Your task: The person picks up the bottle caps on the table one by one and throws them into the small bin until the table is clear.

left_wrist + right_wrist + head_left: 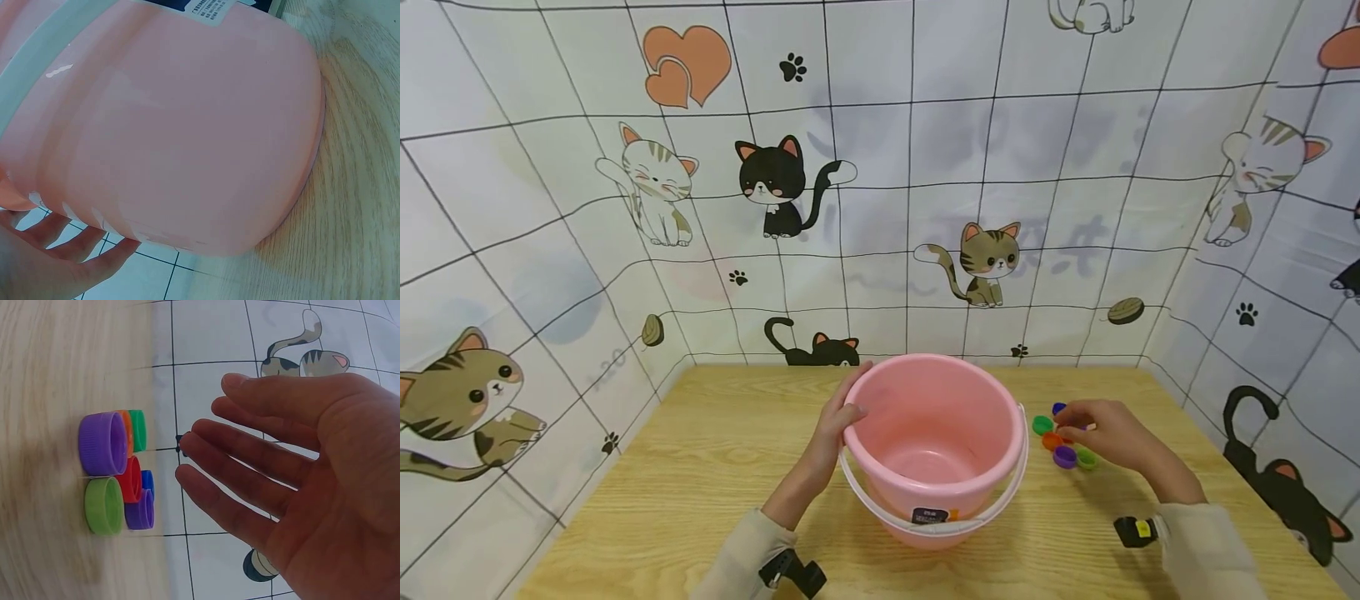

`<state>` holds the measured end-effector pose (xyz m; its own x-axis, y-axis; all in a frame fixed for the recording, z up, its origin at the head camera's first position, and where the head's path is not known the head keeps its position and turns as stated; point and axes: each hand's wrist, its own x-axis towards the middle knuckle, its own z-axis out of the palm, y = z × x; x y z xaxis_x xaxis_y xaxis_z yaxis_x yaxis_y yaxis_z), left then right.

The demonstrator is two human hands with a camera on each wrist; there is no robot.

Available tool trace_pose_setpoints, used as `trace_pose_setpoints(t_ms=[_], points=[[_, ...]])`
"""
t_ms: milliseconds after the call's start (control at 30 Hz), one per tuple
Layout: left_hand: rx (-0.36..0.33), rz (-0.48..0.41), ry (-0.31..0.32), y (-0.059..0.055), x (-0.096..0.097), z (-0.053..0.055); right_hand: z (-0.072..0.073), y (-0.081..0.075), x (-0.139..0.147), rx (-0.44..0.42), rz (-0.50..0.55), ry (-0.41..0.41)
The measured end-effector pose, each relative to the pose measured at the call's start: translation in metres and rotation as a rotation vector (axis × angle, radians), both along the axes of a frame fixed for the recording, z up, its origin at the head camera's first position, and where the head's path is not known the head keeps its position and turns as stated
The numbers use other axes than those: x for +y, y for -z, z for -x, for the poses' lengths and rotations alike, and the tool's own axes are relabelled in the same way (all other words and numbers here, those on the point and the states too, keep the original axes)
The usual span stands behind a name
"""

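Note:
A pink bucket [934, 450] stands upright on the table, its inside bare and its white handle [951, 527] hanging down at the front. My left hand [829, 433] grips the bucket's left side, thumb over the rim and fingers spread along the outer wall, as the left wrist view shows. To the right of the bucket lie several plastic bottle caps in a cluster, among them a purple cap [103, 444], a light green cap [104, 506] and a red cap [130, 480]. Over them hovers my right hand [294, 456], its fingers extended and holding nothing.
The wooden table [722, 467] reaches back to a white wall cloth [880, 167] printed with cats and grid lines, which also encloses both sides. A dark label [929, 515] marks the bucket's front. Each wrist carries a small black camera [793, 573].

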<state>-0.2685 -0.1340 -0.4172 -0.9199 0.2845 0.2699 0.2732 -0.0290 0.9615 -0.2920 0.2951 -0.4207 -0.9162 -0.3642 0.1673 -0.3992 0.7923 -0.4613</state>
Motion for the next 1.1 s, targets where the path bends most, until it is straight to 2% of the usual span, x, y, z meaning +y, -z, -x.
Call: trace_pose_setpoints(t_ms=[400, 633, 1100], points=[[-0.006, -0.009, -0.012, 0.001, 0.002, 0.001, 0.001, 0.011, 0.006, -0.013, 0.006, 0.002], [0.001, 0.004, -0.034, 0.000, 0.003, 0.001, 0.001, 0.014, 0.013, -0.086, 0.032, 0.013], [0.007, 0.002, -0.016, -0.002, 0.003, 0.000, 0.004, 0.022, 0.025, -0.158, -0.036, 0.043]])
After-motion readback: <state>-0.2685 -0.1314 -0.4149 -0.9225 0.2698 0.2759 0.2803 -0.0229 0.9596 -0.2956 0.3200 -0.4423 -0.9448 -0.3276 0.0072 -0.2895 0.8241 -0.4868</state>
